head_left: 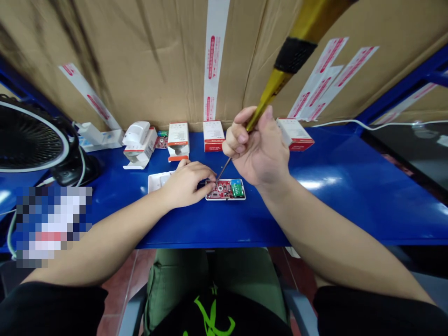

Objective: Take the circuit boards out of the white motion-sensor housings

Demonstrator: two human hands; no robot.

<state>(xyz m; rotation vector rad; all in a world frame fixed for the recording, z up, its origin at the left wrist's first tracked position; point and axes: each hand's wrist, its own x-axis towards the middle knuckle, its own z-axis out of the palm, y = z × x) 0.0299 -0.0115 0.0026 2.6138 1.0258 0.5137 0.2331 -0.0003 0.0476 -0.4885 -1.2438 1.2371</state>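
A small opened device with a red circuit board and a green battery lies on the blue table. My right hand is closed round a long gold soldering iron with a black grip; its thin tip touches the left part of the board. My left hand rests on the table at the board's left end, fingers pinched together on something thin that I cannot make out. A white cover lies just behind that hand.
Small red-and-white boxes stand along the back of the table, with a white sensor unit to the left. A black fan sits at far left. Taped cardboard boxes form the back wall. A white cable runs at right.
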